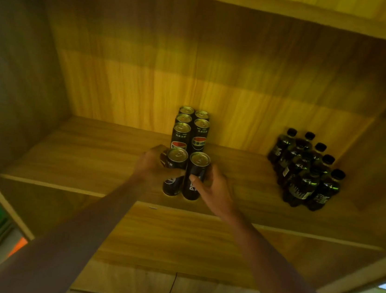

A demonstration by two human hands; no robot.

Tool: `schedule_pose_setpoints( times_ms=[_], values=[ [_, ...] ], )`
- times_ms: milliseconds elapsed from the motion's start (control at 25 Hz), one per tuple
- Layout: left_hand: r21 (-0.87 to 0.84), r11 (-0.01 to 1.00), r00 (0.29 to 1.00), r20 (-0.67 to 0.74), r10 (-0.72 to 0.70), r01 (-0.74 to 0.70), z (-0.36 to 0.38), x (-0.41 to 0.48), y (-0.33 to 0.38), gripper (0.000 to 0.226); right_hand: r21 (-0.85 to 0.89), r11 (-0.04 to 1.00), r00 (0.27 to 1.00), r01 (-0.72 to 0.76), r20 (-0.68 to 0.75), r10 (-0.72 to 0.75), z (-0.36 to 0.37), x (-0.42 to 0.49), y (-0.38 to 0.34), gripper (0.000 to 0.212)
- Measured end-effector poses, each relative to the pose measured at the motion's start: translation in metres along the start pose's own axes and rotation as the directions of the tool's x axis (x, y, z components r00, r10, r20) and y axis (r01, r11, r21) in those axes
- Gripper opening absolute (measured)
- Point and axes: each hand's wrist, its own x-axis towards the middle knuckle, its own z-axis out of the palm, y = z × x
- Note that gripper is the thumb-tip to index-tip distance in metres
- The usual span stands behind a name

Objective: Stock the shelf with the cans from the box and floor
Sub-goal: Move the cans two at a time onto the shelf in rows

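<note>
Pepsi cans (190,131) fill mid-frame shelf (93,158) in two rows, left hand (152,165) and right hand (214,188) each grasping a front can to extend them.

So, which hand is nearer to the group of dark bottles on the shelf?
The right hand. It holds the front right can, on the side toward the dark bottles. The left hand holds the front left can, farther from them.
</note>
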Motion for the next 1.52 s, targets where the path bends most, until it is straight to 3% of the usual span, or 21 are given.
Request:
schedule_pose_setpoints(
  times_ms=[200, 720, 1240, 1400, 1520],
  values=[
    [-0.189, 0.982, 0.991, 0.134, -0.001, 0.027, -0.003, -0.002, -0.016, 0.055, 0.133, 0.991, 1.000, -0.008, -0.019, 0.010, 0.001, -0.002, 0.009, 0.062],
    [-0.173, 0.984, 0.999, 0.019, -0.028, 0.030, 0.012, 0.057, -0.013, 0.055, -0.013, 0.998, 0.997, -0.058, -0.054, 0.057, 0.015, 0.072, 0.011, 0.050],
    [-0.154, 0.986, 0.998, 0.036, -0.051, 0.056, 0.013, 0.061, -0.019, 0.064, -0.055, 0.990, 0.992, -0.129, 0.004, 0.129, 0.014, 0.099, 0.006, 0.056],
    [0.008, 0.994, 0.994, 0.032, -0.107, 0.107, 0.001, 0.043, -0.018, 0.069, -0.182, 0.975, 0.990, -0.125, 0.038, 0.134, 0.000, 0.079, -0.009, 0.060],
    [0.327, 0.944, 0.997, 0.079, 0.016, -0.041, -0.020, 0.012, -0.010, 0.059, -0.374, 0.924, 0.992, -0.075, 0.069, 0.108, -0.017, 0.047, -0.031, 0.060]
  ],
)
